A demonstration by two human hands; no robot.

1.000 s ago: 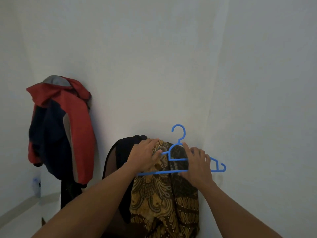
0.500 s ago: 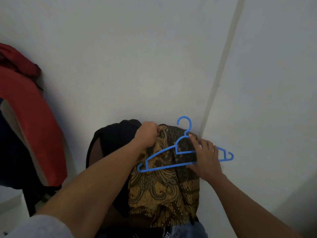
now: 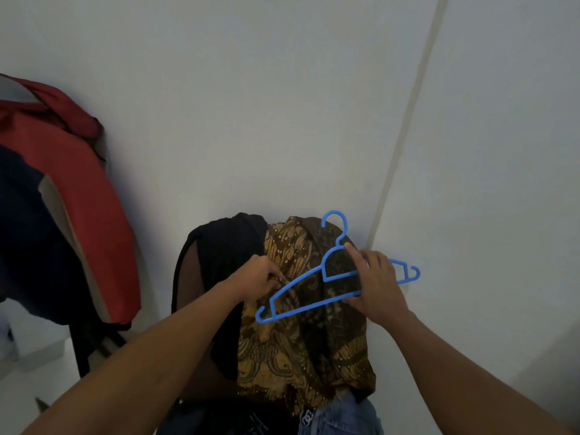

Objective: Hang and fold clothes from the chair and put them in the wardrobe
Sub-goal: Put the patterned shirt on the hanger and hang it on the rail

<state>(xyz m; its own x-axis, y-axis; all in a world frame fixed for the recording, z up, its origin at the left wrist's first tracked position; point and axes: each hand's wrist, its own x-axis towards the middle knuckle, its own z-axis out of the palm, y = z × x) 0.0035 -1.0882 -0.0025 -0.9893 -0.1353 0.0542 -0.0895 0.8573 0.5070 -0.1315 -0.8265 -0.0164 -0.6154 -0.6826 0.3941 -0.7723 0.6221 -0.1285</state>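
A brown and gold batik shirt (image 3: 301,346) hangs over the chair back, next to a black garment (image 3: 226,246) draped on the same chair. My right hand (image 3: 373,284) grips a blue plastic hanger (image 3: 301,296) by its middle, tilted with its left end lower, in front of the batik shirt. My left hand (image 3: 257,281) pinches the batik fabric near the hanger's left arm. Blue jeans (image 3: 342,416) lie on the chair seat below.
A red, navy and beige jacket (image 3: 62,215) hangs on the wall at the left. The chair stands in a corner of white walls, with a vertical seam (image 3: 405,146) to the right. Pale floor shows at the lower left.
The view has dropped and moved closer to the chair. My left hand slid down the batik shirt and now pinches it lower. The hanger has tilted with its left end down.
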